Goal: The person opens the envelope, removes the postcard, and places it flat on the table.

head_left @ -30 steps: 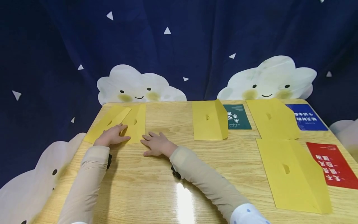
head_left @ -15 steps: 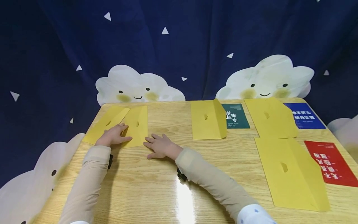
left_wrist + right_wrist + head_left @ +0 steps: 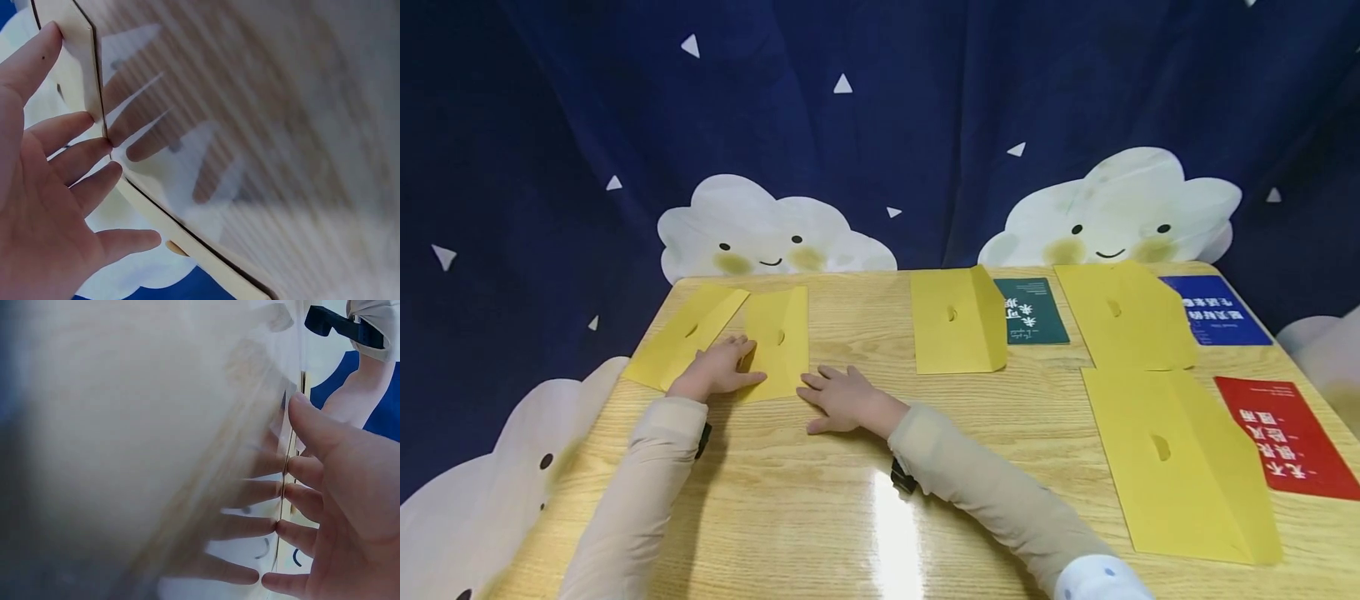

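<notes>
In the head view, two yellow paper envelopes lie at the table's far left. My left hand (image 3: pixel 718 369) rests its fingertips on the lower left part of the second envelope (image 3: pixel 792 312), fingers extended. Beside it, the leftmost envelope (image 3: pixel 673 337) lies slanted, with a small curved slot. My right hand (image 3: pixel 846 400) lies flat with spread fingers, its fingertips at that second envelope's lower right corner. In the left wrist view, the left fingers (image 3: pixel 78 159) touch down on the surface; the right wrist view shows the right fingers (image 3: pixel 303 500) doing likewise.
A third envelope (image 3: pixel 943 333) overlaps a green card (image 3: pixel 1039 312). To the right, another envelope (image 3: pixel 1093 329) partly covers a blue card (image 3: pixel 1221 312). A nearer envelope (image 3: pixel 1150 475) lies beside a red card (image 3: pixel 1300 433). The wooden table (image 3: pixel 790 517) meets a dark blue curtain (image 3: pixel 925 125).
The second envelope has slid right with both hands, out from under the leftmost envelope's edge, and a gap now shows between their upper parts. The other envelopes and cards stay in place.
</notes>
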A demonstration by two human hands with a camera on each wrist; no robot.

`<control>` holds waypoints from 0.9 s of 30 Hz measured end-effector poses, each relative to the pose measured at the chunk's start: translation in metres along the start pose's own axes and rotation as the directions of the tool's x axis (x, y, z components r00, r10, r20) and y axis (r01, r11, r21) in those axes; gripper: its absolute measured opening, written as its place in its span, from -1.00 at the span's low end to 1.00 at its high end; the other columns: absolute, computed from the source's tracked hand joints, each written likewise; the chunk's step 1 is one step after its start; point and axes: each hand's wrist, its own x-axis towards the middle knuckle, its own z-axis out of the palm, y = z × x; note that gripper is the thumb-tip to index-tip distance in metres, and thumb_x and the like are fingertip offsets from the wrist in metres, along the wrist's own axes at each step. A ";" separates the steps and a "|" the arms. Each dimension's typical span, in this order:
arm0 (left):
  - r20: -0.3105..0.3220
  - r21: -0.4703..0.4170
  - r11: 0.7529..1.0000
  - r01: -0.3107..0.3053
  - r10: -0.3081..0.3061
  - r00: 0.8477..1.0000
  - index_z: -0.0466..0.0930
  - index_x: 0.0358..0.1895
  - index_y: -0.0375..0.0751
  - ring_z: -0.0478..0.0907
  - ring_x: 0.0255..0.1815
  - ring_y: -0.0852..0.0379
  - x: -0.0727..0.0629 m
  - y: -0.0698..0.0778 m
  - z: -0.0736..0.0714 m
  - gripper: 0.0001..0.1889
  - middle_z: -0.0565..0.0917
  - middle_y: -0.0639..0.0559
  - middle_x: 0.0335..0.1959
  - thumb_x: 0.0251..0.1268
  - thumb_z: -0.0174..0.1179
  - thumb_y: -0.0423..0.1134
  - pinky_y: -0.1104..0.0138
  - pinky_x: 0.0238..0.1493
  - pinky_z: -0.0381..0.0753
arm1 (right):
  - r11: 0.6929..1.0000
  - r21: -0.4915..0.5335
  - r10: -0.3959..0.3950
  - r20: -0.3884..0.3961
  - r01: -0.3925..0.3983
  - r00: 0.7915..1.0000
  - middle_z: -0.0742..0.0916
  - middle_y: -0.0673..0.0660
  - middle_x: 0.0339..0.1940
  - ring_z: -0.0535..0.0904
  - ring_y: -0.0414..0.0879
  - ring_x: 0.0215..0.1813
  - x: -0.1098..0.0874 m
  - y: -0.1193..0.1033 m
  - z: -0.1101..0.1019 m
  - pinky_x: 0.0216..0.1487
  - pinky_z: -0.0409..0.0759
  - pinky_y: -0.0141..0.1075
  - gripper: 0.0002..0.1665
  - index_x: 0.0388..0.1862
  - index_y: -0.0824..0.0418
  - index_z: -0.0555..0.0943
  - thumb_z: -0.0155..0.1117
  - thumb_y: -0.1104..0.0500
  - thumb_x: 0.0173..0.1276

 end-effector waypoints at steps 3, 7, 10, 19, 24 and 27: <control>0.002 0.010 1.000 -0.009 0.009 1.000 0.14 0.31 -0.46 0.00 0.31 -0.39 -0.002 0.005 0.001 -0.21 0.10 -0.47 0.31 0.20 0.09 0.10 -0.39 0.02 0.00 | 1.000 0.006 -0.004 0.005 0.004 1.000 0.10 -0.07 0.45 -0.07 -0.04 0.45 -0.005 0.001 0.001 0.29 0.08 0.06 -0.21 0.43 -0.09 0.09 -0.09 -0.32 0.29; 0.006 0.032 0.999 -0.015 0.015 1.000 0.13 0.32 -0.45 0.03 0.30 -0.39 -0.004 0.011 0.004 -0.21 0.09 -0.47 0.31 0.22 0.07 0.11 -0.33 0.07 0.06 | 1.000 -0.007 -0.020 0.007 0.020 1.000 0.10 -0.06 0.45 -0.07 -0.03 0.45 -0.010 0.003 0.004 0.29 0.08 0.07 -0.20 0.44 -0.08 0.08 -0.10 -0.33 0.29; 0.005 0.031 0.999 -0.015 0.015 1.000 0.13 0.32 -0.44 0.04 0.30 -0.39 -0.007 0.014 0.007 -0.21 0.10 -0.46 0.31 0.22 0.07 0.11 -0.33 0.07 0.06 | 0.999 -0.010 -0.032 0.004 0.032 0.999 0.10 -0.06 0.45 -0.07 -0.04 0.45 -0.014 0.004 0.006 0.28 0.09 0.08 -0.20 0.44 -0.08 0.08 -0.11 -0.33 0.29; -0.003 0.103 0.995 -0.010 0.010 1.000 0.20 0.29 -0.43 0.12 0.28 -0.35 -0.014 0.027 0.010 -0.22 0.18 -0.46 0.27 0.20 0.09 0.13 -0.33 0.04 0.12 | 0.999 0.031 -0.035 0.052 0.034 0.998 0.10 -0.08 0.45 -0.09 -0.05 0.45 -0.027 0.004 0.005 0.27 0.12 0.08 -0.22 0.43 -0.10 0.09 -0.06 -0.31 0.28; 0.011 0.143 0.990 -0.016 0.015 1.000 0.23 0.28 -0.44 0.16 0.26 -0.34 -0.015 0.035 0.008 -0.22 0.23 -0.47 0.25 0.19 0.10 0.14 -0.29 0.05 0.17 | 0.999 0.001 -0.040 0.054 0.040 0.998 0.10 -0.09 0.45 -0.08 -0.04 0.45 -0.034 0.005 0.006 0.26 0.14 0.07 -0.21 0.43 -0.11 0.08 -0.06 -0.31 0.28; 0.020 0.138 0.990 -0.016 0.014 1.000 0.23 0.28 -0.45 0.16 0.26 -0.35 -0.015 0.038 0.007 -0.22 0.21 -0.47 0.25 0.19 0.10 0.13 -0.26 0.08 0.17 | 0.999 -0.010 -0.048 0.048 0.049 0.998 0.10 -0.09 0.45 -0.07 -0.03 0.45 -0.036 0.006 0.006 0.27 0.13 0.07 -0.22 0.43 -0.11 0.09 -0.06 -0.31 0.28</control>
